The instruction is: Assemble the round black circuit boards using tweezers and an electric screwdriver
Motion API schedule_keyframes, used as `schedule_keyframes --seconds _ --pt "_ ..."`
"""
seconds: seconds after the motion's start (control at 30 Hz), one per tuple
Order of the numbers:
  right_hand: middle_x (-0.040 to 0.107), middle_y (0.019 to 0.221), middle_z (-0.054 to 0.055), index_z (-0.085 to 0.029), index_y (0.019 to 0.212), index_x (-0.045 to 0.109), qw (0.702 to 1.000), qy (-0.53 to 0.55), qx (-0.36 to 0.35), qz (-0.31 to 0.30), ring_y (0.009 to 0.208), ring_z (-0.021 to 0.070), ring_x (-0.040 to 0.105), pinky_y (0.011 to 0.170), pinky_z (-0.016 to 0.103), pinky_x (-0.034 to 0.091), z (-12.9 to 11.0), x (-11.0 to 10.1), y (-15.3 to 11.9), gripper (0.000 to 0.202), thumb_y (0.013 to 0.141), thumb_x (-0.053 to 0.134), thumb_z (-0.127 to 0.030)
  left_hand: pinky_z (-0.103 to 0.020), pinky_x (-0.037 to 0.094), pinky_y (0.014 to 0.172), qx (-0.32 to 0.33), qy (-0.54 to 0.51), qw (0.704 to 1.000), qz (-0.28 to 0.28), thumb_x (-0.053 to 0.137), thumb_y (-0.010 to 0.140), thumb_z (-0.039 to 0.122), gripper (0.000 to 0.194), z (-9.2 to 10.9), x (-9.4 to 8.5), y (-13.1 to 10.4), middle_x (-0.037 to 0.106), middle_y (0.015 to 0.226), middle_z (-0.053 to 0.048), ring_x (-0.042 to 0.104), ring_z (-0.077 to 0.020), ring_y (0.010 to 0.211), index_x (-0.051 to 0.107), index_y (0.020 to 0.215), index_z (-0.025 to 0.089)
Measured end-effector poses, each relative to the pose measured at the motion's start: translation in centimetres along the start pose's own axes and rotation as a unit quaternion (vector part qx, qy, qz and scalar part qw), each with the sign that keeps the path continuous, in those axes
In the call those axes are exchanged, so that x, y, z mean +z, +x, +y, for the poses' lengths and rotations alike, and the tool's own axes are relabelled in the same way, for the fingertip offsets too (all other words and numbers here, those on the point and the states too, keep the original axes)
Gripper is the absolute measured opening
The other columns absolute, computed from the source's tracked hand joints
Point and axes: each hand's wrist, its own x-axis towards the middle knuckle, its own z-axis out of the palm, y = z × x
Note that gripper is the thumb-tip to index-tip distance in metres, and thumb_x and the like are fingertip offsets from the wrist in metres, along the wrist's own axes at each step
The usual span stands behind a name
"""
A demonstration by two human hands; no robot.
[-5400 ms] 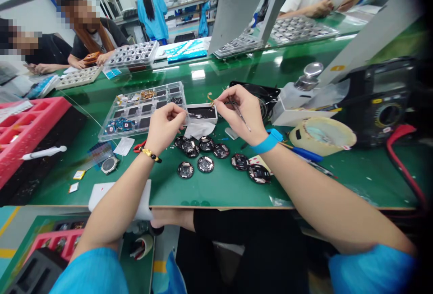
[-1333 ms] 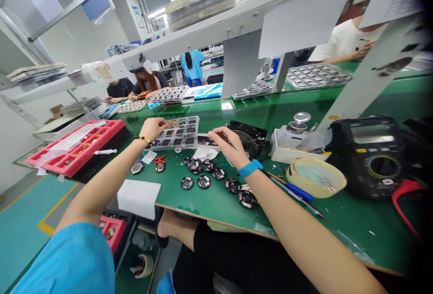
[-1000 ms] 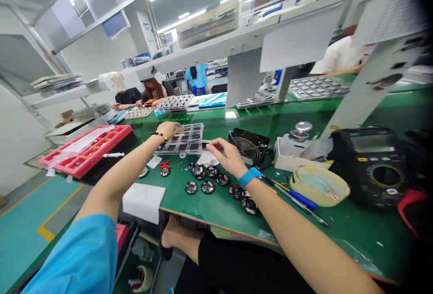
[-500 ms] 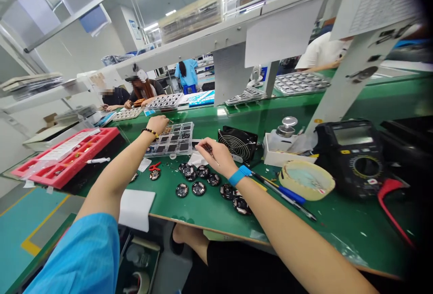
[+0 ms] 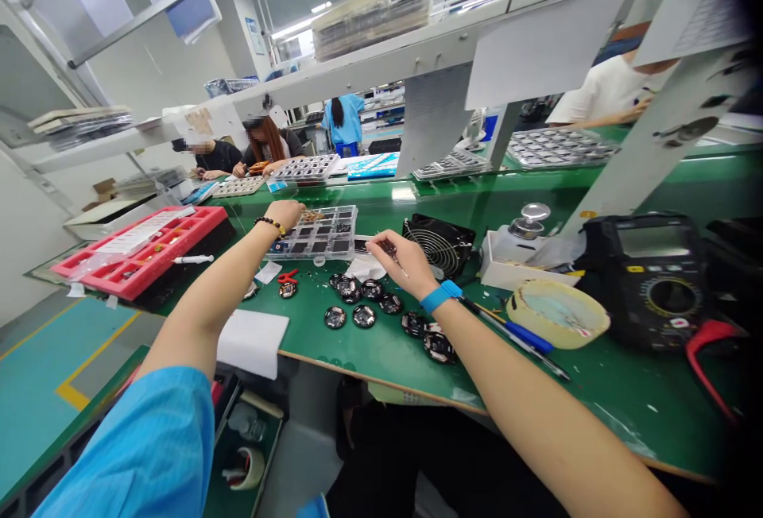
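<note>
My left hand [image 5: 287,214], fingers closed and mostly hidden, is at the back left corner of a clear compartment box [image 5: 325,233] that holds dark square parts and small brass-coloured pieces. My right hand [image 5: 398,257] is closed on a thin tweezer-like tool [image 5: 394,254], just right of the box and above a crumpled white paper [image 5: 365,268]. Several round black parts [image 5: 349,289] lie on the green table in front of the box. Small red pliers [image 5: 288,276] rest beside another round part to the left.
A red tray [image 5: 140,252] is at the left and a white foam sheet [image 5: 253,339] at the front edge. To the right are a black fan [image 5: 439,246], a yellow bowl [image 5: 557,313], pens and a multimeter [image 5: 656,264]. Other people sit beyond the shelf.
The whole view has shifted, so the bench items appear farther right and slightly higher. Both hands keep nearly the same places beside the box.
</note>
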Motion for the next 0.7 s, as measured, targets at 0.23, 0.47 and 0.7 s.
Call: schedule_keyframes --seconds 0.23,0.47,0.7 --pt "0.077 0.09 0.007 -0.024 0.094 0.071 0.999 -0.026 0.029 -0.004 0.08 0.0254 0.068 0.073 0.037 0.048 -0.3 0.2 0.0 0.032 0.098 0.059 -0.054 -0.04 0.052 0.1 -0.005 -0.037 0.999 0.02 0.045 0.105 0.024 0.04 -1.2 -2.2 -5.2 0.075 0.128 -0.016 0.07 -0.0312 0.117 0.07 0.136 0.019" --pt "0.08 0.094 0.008 -0.024 0.092 0.072 0.998 -0.025 0.056 0.013 0.091 0.0283 0.074 0.085 0.042 0.053 1.0 1.0 -0.2 0.033 0.095 0.061 -0.055 -0.032 0.048 0.101 -0.024 -0.159 0.983 0.092 0.04 0.109 0.028 0.037 -1.2 -3.9 -18.6 0.072 0.133 -0.011 0.068 -0.0233 0.119 0.065 0.135 0.019" --pt "0.08 0.094 0.012 -0.027 0.09 0.072 0.996 -0.075 0.045 -0.013 0.089 0.0335 0.073 0.079 0.044 0.051 0.3 1.6 -0.7 0.03 0.096 0.058 -0.052 -0.028 0.045 0.069 -0.267 -0.182 0.925 0.197 0.036 0.109 0.032 0.034 -0.4 -2.1 -36.5 0.064 0.072 0.0 0.054 -0.0158 0.061 0.06 0.129 0.018"
